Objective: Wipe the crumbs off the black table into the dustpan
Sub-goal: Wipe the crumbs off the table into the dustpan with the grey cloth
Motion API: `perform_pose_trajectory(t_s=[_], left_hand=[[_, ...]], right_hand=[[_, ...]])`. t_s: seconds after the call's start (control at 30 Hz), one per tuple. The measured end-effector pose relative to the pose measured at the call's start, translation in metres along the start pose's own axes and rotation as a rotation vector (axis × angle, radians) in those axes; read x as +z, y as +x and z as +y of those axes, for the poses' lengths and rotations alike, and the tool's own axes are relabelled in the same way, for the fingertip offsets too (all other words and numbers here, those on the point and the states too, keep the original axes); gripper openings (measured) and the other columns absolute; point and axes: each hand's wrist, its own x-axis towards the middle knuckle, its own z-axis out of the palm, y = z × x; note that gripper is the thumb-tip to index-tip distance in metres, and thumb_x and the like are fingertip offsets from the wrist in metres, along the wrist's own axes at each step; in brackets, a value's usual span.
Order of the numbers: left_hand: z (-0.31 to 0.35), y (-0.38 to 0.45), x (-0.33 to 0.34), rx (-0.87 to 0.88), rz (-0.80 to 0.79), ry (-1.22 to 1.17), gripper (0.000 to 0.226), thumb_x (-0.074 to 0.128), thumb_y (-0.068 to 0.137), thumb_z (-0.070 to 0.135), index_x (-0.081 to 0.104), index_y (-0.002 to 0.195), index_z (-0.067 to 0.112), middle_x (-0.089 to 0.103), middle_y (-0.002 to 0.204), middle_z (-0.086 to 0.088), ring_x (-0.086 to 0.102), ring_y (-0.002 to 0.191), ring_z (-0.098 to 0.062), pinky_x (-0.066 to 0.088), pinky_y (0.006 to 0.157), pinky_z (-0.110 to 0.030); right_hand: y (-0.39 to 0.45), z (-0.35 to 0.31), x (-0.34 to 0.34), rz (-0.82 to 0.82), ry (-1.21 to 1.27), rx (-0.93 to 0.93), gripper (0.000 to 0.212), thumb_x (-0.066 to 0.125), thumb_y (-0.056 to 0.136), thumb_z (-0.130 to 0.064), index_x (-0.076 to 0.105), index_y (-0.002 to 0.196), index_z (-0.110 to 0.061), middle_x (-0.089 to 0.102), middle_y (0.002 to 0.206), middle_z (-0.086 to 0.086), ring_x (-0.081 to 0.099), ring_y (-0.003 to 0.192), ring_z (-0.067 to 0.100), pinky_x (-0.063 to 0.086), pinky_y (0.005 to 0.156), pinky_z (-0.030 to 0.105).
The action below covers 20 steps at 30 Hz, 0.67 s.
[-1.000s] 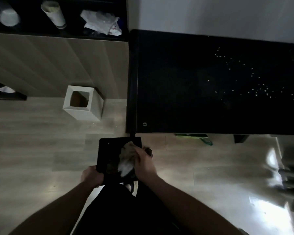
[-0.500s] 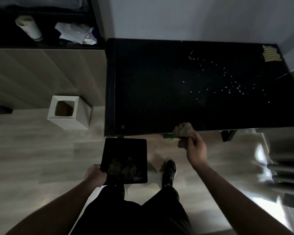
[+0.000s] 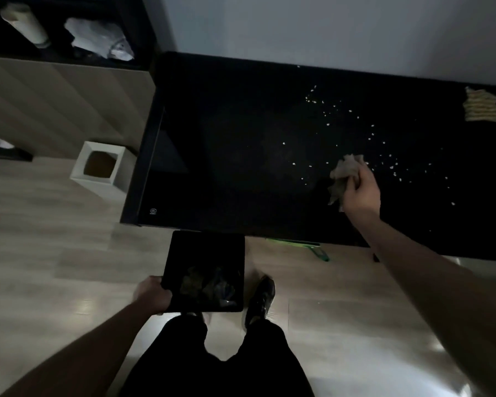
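So closest in, the left hand is gripping the near-left corner of a flat black square dustpan, fingers curled round its edge, holding it out low over the pale wood floor, just short of the near edge of the black glossy tabletop. There's some dark crumpled stuff sitting in the pan already. Further out, the right hand is over the tabletop, closed around a crumpled grey-beige cloth that sticks out to its left and far side. The small white crumbs are scattered beyond and on both sides of that hand, well away from the dustpan. A white square bin stands left of the table.
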Motion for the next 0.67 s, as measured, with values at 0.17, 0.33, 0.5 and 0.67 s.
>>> perform_pose_trajectory(t_s=[0.17, 0.33, 0.5, 0.67], left_hand=[[0.017, 0.005, 0.031, -0.055, 0.042, -0.022, 0.041, 0.052, 0.068, 0.015, 0.078, 0.099, 0.024, 0.076, 0.074, -0.006, 0.074, 0.066, -0.029, 0.064, 0.065, -0.039], [0.034, 0.007, 0.049, -0.016, 0.02, -0.035, 0.045, 0.052, 0.073, 0.011, 0.078, 0.107, 0.027, 0.077, 0.079, -0.006, 0.074, 0.068, -0.027, 0.062, 0.064, -0.035], [0.048, 0.011, 0.056, 0.028, -0.023, -0.008, 0.048, 0.055, 0.076, 0.009, 0.074, 0.116, 0.027, 0.076, 0.091, -0.007, 0.072, 0.089, -0.029, 0.049, 0.067, -0.028], [0.061, 0.008, 0.053, 0.039, -0.035, -0.008, 0.046, 0.057, 0.074, 0.009, 0.076, 0.112, 0.025, 0.077, 0.095, -0.01, 0.072, 0.096, -0.032, 0.053, 0.075, -0.03]], right_hand=[[0.055, 0.035, 0.043, -0.25, -0.293, -0.064, 0.052, 0.038, 0.105, -0.034, 0.04, 0.157, -0.028, 0.029, 0.169, 0.001, 0.018, 0.158, 0.028, 0.021, 0.127, 0.055], [0.029, 0.024, 0.082, -0.287, -0.521, -0.111, 0.056, 0.042, 0.104, -0.032, 0.03, 0.159, -0.036, 0.016, 0.172, -0.006, 0.017, 0.157, 0.033, 0.023, 0.123, 0.059], [-0.07, 0.015, 0.105, -0.379, -0.343, -0.476, 0.057, 0.049, 0.1, -0.011, 0.044, 0.155, -0.021, 0.034, 0.167, 0.0, 0.021, 0.159, 0.022, 0.03, 0.123, 0.046], [-0.164, -0.008, 0.121, -0.533, -0.1, -0.493, 0.056, 0.059, 0.095, 0.001, 0.057, 0.146, -0.02, 0.046, 0.158, -0.009, 0.037, 0.149, 0.002, 0.033, 0.12, 0.024]])
